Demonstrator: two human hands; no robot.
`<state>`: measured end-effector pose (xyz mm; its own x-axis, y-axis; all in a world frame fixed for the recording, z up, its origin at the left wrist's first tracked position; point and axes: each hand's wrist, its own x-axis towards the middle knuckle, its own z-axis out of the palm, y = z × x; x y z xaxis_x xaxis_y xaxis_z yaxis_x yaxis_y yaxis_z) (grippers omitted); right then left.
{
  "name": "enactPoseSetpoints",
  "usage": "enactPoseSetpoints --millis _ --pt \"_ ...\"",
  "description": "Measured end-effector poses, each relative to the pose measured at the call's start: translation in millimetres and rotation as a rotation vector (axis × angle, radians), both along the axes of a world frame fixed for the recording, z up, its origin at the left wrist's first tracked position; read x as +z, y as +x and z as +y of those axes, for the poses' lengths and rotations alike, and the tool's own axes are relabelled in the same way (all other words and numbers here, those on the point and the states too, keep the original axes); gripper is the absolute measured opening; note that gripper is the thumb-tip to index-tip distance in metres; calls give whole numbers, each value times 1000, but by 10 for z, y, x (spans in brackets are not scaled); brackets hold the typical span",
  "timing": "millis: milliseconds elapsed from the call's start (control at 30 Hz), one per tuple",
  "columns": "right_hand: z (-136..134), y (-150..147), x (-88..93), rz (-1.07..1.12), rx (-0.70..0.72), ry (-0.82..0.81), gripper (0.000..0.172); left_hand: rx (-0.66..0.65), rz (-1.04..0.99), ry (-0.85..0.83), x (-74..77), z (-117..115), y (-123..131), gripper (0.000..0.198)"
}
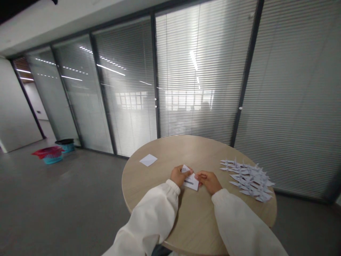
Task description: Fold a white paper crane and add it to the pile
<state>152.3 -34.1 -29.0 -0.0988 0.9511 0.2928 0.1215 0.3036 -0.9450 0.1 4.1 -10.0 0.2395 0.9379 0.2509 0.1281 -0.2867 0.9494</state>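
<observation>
Sheet [148, 160] lies left of folded paper [190, 184], cranes [250, 180] right.

Worktop [186, 149]: wood-grain, smooth, matt. Printed sheet [190, 182] above worktop: matt paper. Folded pieces [257, 181], worktop's right: matt paper. Sleeves [157, 206]: matt cloth. Partition [128, 67] behind worktop: glossy glass. Floor [77, 199]: smooth, faintly glossy. Bin [53, 160] left of worktop: probably plastic.

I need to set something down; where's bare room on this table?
The table is bare along its far side, between the white sheet and folded papers, and between your sleeves. Crowded: the right, under those papers, and the middle, where left hand and right hand hold printed paper.
</observation>
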Motion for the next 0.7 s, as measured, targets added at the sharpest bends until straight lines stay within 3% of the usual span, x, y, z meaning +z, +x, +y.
enactPoseSetpoints --millis 467,700 --pt "41 134 -3 -19 -254 137 31 -84 -294 -152 25 46 -14 36" --pt "35 154 1 -114 -320 175 31 -152 -312 -182 26 34 -18 38"
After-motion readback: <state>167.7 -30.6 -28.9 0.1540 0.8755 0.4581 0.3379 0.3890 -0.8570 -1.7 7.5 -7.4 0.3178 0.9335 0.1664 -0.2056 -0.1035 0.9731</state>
